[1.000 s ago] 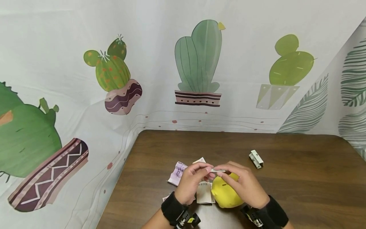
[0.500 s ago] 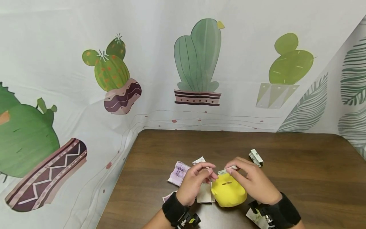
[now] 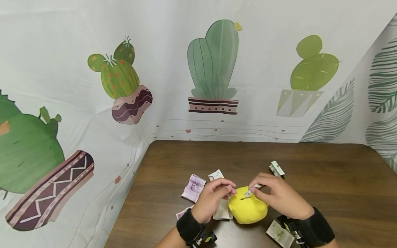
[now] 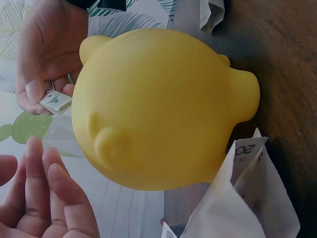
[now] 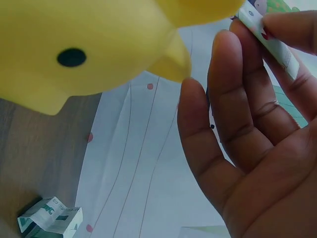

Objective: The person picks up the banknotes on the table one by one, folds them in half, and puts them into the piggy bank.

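A yellow piggy bank (image 3: 248,210) stands on the table, the slot in its top facing up. My right hand (image 3: 274,194) pinches a narrow folded banknote (image 3: 250,192) between thumb and fingers, one end of it close over the slot. In the right wrist view the folded banknote (image 5: 270,42) is pale green and white. My left hand (image 3: 214,198) hovers at the piggy bank's left side with nothing in it, fingers loosely bent. From the left wrist view, the left fingers (image 4: 37,183) stand apart from the piggy bank (image 4: 163,109), near its tail end.
On the left lie a purple banknote (image 3: 193,187), a pale note (image 3: 216,174) and another purple note (image 3: 183,212). A beige folded note (image 3: 221,210) lies beside the piggy bank. Folded notes (image 3: 277,168) stand at the back right; another note (image 3: 280,234) lies under the right wrist.
My right hand has drawn the folded banknote away from the left hand, moved right and tilted it over the slot. The left hand has let go of it and stays nearly in place.
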`<state>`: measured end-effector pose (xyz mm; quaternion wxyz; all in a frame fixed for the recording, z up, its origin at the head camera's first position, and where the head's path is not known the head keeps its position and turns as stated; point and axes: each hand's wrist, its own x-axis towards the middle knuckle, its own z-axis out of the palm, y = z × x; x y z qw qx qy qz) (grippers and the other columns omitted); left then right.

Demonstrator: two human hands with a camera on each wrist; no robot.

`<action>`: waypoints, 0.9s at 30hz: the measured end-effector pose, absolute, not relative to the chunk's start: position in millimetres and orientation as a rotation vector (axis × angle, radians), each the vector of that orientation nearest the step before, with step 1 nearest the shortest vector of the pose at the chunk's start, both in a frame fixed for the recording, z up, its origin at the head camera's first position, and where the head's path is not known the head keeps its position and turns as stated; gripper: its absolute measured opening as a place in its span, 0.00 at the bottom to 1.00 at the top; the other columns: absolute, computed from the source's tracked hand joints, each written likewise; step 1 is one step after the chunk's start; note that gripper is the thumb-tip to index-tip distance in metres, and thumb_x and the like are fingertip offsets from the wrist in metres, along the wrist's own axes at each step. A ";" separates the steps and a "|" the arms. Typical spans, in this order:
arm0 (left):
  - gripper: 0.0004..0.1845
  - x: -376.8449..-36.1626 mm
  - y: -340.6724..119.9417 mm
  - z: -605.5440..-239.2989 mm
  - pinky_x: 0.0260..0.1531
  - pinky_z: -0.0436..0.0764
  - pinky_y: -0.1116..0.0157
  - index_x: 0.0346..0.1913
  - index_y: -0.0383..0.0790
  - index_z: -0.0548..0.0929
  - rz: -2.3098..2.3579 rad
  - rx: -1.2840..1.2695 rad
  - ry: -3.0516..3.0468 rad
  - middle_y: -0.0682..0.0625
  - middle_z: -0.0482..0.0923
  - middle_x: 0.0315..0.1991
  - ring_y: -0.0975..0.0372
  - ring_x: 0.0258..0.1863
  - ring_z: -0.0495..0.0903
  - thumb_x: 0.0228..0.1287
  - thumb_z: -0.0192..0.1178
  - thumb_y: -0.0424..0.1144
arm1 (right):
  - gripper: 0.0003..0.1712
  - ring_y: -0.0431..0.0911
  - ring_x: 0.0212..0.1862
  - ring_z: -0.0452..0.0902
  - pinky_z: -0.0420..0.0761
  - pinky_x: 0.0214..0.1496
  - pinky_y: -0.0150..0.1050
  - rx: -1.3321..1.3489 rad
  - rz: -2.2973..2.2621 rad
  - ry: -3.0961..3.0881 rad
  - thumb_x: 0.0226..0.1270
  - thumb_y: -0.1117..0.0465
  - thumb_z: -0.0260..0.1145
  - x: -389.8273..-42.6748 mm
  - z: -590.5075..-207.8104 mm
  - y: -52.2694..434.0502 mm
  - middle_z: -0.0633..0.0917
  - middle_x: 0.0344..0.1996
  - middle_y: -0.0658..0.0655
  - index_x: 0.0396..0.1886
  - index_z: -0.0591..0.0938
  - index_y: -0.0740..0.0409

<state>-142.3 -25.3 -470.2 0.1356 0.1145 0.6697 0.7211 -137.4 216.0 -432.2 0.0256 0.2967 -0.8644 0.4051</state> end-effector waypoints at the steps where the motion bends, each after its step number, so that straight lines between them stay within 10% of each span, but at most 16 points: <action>1: 0.13 -142.2 -25.1 -470.4 0.45 0.81 0.67 0.50 0.26 0.82 2.086 0.335 1.938 0.30 0.84 0.44 0.66 0.41 0.84 0.71 0.58 0.34 | 0.07 0.31 0.44 0.77 0.83 0.49 0.34 0.917 1.251 -2.673 0.73 0.60 0.65 -137.4 -432.6 216.0 0.84 0.38 0.42 0.41 0.85 0.41; 27: 0.12 -140.0 -23.3 -471.9 0.44 0.82 0.69 0.49 0.29 0.84 2.056 0.343 1.955 0.30 0.84 0.45 0.64 0.42 0.83 0.71 0.59 0.34 | 0.09 0.32 0.42 0.75 0.79 0.42 0.34 0.948 1.248 -2.639 0.72 0.61 0.67 -135.0 -434.5 210.3 0.83 0.39 0.37 0.41 0.85 0.39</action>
